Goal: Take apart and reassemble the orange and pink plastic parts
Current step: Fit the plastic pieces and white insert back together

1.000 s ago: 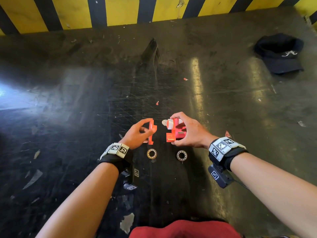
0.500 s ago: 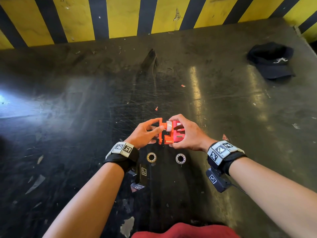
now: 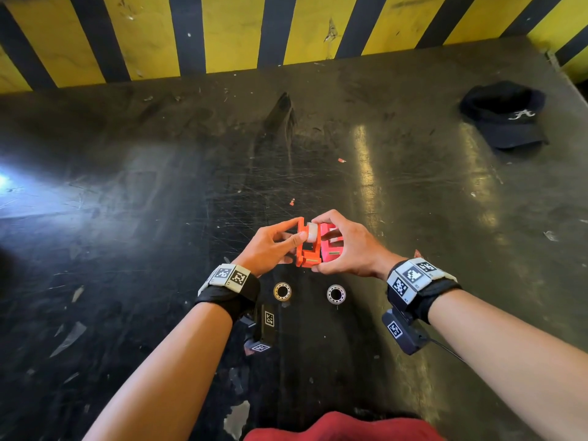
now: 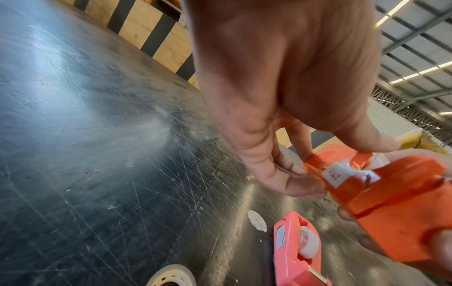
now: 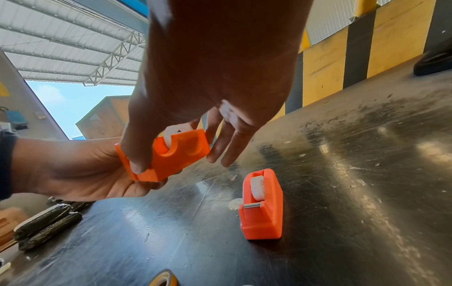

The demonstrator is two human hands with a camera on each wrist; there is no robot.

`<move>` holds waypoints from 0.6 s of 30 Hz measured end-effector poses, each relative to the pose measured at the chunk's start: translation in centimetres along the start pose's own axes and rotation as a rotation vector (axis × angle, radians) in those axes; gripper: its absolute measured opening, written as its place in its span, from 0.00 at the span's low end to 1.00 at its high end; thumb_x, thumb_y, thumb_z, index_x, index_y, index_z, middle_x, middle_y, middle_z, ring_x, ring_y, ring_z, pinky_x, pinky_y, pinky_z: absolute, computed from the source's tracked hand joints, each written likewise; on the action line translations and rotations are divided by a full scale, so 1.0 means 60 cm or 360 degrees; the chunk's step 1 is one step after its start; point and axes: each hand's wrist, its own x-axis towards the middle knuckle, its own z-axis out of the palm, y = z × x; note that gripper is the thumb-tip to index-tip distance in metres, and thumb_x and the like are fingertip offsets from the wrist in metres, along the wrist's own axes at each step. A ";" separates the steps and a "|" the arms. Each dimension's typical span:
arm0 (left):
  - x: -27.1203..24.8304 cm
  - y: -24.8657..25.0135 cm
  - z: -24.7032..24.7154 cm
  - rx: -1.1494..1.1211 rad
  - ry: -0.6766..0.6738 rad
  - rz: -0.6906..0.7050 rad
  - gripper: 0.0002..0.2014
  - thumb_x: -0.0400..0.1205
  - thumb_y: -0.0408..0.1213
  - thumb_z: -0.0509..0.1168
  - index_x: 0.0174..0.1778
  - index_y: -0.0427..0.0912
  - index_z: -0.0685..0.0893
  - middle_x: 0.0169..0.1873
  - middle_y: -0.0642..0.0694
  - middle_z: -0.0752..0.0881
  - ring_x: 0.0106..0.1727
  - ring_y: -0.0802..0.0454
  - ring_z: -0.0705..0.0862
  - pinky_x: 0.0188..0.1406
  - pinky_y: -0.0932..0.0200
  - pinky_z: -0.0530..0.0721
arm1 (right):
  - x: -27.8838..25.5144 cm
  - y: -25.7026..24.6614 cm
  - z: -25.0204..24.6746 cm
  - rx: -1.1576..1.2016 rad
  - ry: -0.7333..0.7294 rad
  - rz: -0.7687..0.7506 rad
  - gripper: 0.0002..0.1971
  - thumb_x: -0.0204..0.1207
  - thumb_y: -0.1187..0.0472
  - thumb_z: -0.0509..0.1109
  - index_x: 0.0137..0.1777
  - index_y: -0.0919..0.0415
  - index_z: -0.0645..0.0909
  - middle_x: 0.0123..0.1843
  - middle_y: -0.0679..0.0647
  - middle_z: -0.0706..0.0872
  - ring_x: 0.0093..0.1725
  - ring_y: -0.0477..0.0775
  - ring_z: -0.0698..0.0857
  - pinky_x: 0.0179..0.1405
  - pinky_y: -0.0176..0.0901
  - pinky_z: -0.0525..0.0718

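Observation:
An orange tape dispenser (image 3: 306, 253) with a white hub (image 3: 312, 232) is held just above the black table between both hands. My left hand (image 3: 296, 230) pinches its left side panel with thumb and fingers and cups it from below. My right hand (image 3: 318, 244) grips the body; in the right wrist view its thumb presses on the orange dispenser (image 5: 171, 154) while the other fingers spread past it. A pink dispenser (image 3: 332, 246) stands right behind it, on the table in the wrist views (image 4: 293, 249) (image 5: 261, 205).
Two tape rolls (image 3: 282, 291) (image 3: 336, 293) lie on the table (image 3: 159, 218) just in front of my wrists. A dark cap (image 3: 506, 117) lies at the far right. A yellow and black striped wall (image 3: 222, 33) closes the far edge. Small scraps litter the surface.
One second ago my left hand held the orange side panel apart from the body in my right hand. The two have come together and both hands now hold the joined dispenser.

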 end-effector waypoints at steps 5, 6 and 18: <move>-0.001 -0.003 -0.008 -0.0150 -0.0090 -0.0038 0.32 0.88 0.40 0.67 0.89 0.47 0.67 0.63 0.36 0.91 0.63 0.43 0.93 0.65 0.44 0.91 | 0.002 -0.003 -0.008 0.0010 -0.0043 0.0002 0.43 0.61 0.51 0.92 0.73 0.46 0.72 0.63 0.47 0.85 0.60 0.49 0.87 0.57 0.42 0.89; -0.002 -0.004 -0.009 -0.0158 -0.0097 -0.0039 0.31 0.88 0.39 0.67 0.89 0.47 0.67 0.62 0.37 0.91 0.62 0.44 0.94 0.63 0.46 0.92 | 0.002 -0.004 -0.008 0.0011 -0.0048 0.0006 0.43 0.61 0.52 0.92 0.73 0.46 0.72 0.63 0.47 0.85 0.60 0.48 0.87 0.57 0.42 0.88; -0.006 -0.002 0.005 -0.0188 -0.0151 -0.0025 0.28 0.89 0.36 0.66 0.87 0.45 0.70 0.57 0.38 0.93 0.51 0.51 0.96 0.50 0.56 0.95 | 0.002 -0.002 0.000 0.0005 -0.0064 0.0036 0.43 0.57 0.49 0.92 0.71 0.40 0.75 0.63 0.48 0.87 0.62 0.50 0.87 0.62 0.50 0.90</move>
